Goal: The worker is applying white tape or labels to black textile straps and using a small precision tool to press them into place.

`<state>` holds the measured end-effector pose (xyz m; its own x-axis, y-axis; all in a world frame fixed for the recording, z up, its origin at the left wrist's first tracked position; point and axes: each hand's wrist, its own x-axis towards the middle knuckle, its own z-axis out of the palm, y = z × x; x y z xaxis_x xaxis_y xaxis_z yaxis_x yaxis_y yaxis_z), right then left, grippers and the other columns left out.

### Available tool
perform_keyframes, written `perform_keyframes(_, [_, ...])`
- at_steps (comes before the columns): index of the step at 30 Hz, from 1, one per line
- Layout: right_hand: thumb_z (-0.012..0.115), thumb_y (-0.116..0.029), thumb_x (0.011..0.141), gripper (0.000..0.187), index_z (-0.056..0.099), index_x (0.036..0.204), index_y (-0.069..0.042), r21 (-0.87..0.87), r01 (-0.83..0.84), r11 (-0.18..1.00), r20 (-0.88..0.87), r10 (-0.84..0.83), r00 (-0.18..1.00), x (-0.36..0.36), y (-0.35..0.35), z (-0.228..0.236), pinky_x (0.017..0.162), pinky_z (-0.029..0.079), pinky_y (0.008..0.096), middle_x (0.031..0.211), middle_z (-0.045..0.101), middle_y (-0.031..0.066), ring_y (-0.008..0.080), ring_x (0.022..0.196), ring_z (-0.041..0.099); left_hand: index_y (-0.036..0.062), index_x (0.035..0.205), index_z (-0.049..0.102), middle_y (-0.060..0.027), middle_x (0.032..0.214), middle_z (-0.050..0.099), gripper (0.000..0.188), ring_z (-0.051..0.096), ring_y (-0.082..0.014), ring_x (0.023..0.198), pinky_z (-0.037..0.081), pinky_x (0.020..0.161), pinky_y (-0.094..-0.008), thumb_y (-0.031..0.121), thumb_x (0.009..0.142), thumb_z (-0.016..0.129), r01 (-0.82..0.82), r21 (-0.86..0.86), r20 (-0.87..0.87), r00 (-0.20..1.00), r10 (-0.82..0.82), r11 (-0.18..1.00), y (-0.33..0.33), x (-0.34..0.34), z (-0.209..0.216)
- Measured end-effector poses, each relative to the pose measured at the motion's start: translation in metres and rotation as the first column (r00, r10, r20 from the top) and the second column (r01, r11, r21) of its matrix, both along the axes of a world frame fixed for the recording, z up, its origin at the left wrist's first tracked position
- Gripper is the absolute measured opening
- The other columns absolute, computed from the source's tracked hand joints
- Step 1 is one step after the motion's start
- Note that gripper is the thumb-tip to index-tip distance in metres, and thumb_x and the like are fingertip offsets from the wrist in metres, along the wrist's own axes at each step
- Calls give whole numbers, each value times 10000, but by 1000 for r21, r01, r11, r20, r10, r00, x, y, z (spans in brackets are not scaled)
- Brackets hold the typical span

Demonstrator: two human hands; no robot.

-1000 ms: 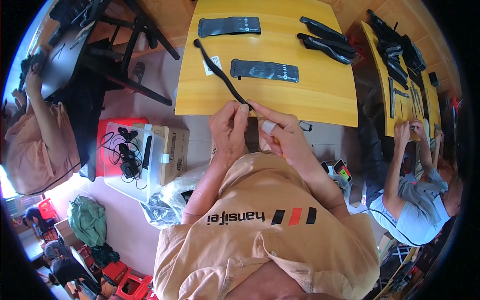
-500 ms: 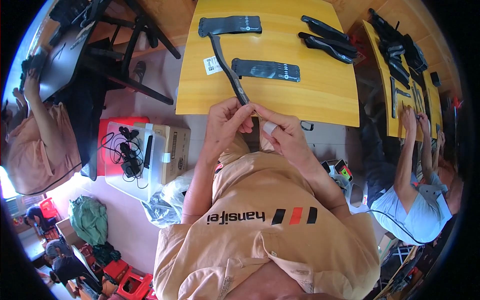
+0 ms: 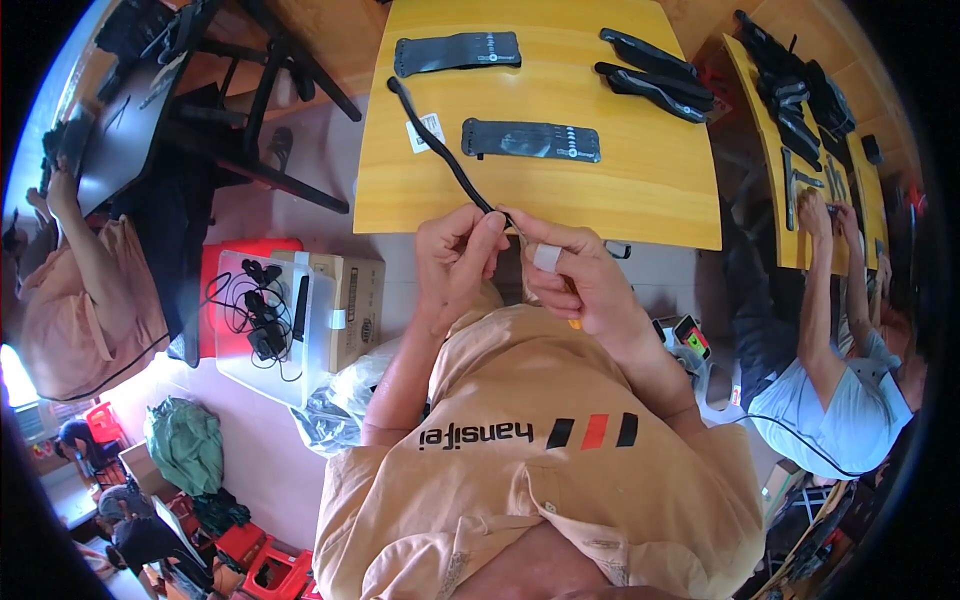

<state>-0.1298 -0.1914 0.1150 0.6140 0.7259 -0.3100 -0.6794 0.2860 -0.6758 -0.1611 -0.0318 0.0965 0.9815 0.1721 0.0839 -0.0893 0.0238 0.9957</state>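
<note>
Above my lap, at the near edge of the table, my left hand [image 3: 458, 258] is closed in a pinch on the near end of a narrow black strap [image 3: 452, 160]. From there the strap runs up and left over the table, its narrow side turned up. My right hand [image 3: 580, 275] meets the left one at that end, its fingers closed. White tape [image 3: 546, 257] is wrapped round one of its fingers. Something thin shows between its fingertips and a bit of orange peeks out below the palm; what it is I cannot make out.
Two flat black bands [image 3: 530, 140] lie on the yellow table [image 3: 640, 190], with a white label [image 3: 425, 132] beside the strap. More black straps [image 3: 655, 92] lie at the far right. A clear bin [image 3: 262, 375] with black cables stands left; people work on both sides.
The strap has turned in my fingers, from its grey face to its dark narrow side. Its far end has shifted left, and an orange bit now shows under my right hand.
</note>
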Motion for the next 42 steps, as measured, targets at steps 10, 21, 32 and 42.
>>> perform_keyframes(10, [469, -75, 857, 428, 417, 1282, -55, -92, 47, 995, 329, -15, 944, -3, 0, -4, 408, 256, 147, 600, 382, -36, 12, 464, 316, 12, 588, 529, 11, 493, 479, 296, 398, -22, 405, 281, 370, -178, 141, 854, 537, -122, -111, -40, 992, 118, 986, -6, 0, 8])
perform_keyframes(21, [599, -133, 792, 199, 500, 705, 15, -276, -14, 961, 749, 224, 624, 14, -7, 6, 491, 323, 223, 584, 449, 27, 60, 559, 400, 11, 594, 569, 25, 493, 479, 268, 369, -7, 412, 242, 375, -175, 117, 840, 552, 302, -169, -194, 923, -332, 938, 3, -13, 33])
perform_keyframes(32, [528, -174, 823, 189, 509, 664, -73, 18, -144, 989, 271, 134, 953, 1, -14, 3, 350, 241, 185, 475, 413, -13, 43, 362, 358, 45, 508, 461, -6, 437, 457, 314, 359, -37, 343, 237, 331, -182, 87, 808, 543, 326, -487, -42, 918, -395, 810, -15, -20, 29])
perform_keyframes(42, [465, -196, 817, 205, 475, 656, -70, 263, -35, 964, 1, 36, 999, 24, -14, -20, 276, 175, 196, 420, 344, 12, 65, 283, 253, 40, 613, 528, 0, 479, 464, 337, 426, -66, 389, 310, 377, -195, 293, 835, 524, 380, -356, -288, 825, -486, 854, 10, 3, 9])
